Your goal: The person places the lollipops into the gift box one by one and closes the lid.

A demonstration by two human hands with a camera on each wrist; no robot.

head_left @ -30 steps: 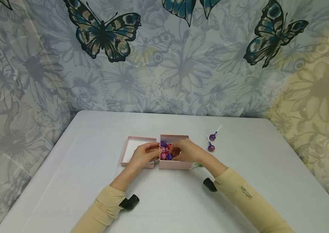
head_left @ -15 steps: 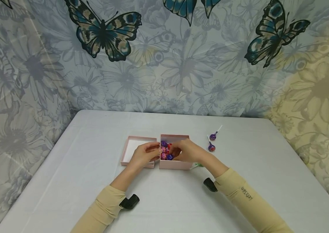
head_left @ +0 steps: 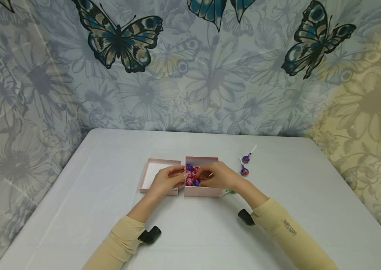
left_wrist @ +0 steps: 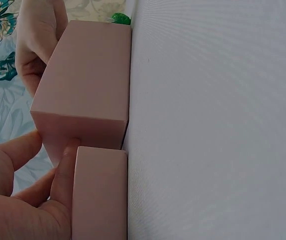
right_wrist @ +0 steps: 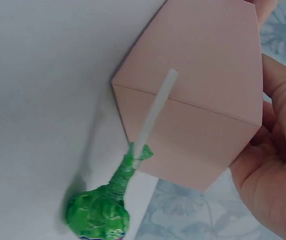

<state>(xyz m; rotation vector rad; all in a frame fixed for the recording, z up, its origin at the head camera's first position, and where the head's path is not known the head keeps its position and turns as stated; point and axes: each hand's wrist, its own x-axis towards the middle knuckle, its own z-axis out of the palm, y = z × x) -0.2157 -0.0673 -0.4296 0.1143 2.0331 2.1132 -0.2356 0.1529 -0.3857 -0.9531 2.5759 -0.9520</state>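
A pink box [head_left: 203, 191] stands on the table with several wrapped lollipops [head_left: 189, 180] inside, purple, pink, red and blue. My right hand [head_left: 218, 175] reaches over its right rim, fingers curled around a lollipop among the others; the fingertips are partly hidden. The fingers of my left hand [head_left: 166, 179] touch the box's left wall, and in the left wrist view one finger [left_wrist: 66, 170] lies between the box and the lid. That pink lid [head_left: 143, 183] lies beside the box, its white inside facing up.
Two purple lollipops [head_left: 244, 171] lie to the right of the box. A green lollipop [right_wrist: 100, 212] rests by the box's near right corner, its white stick across that corner in the right wrist view. Butterfly-patterned cloth [head_left: 210, 86] hangs behind the white table [head_left: 183, 232].
My right forearm has shifted slightly to the right and toward me, while the right fingers stay in the box. My left hand, the box and the lid look unmoved.
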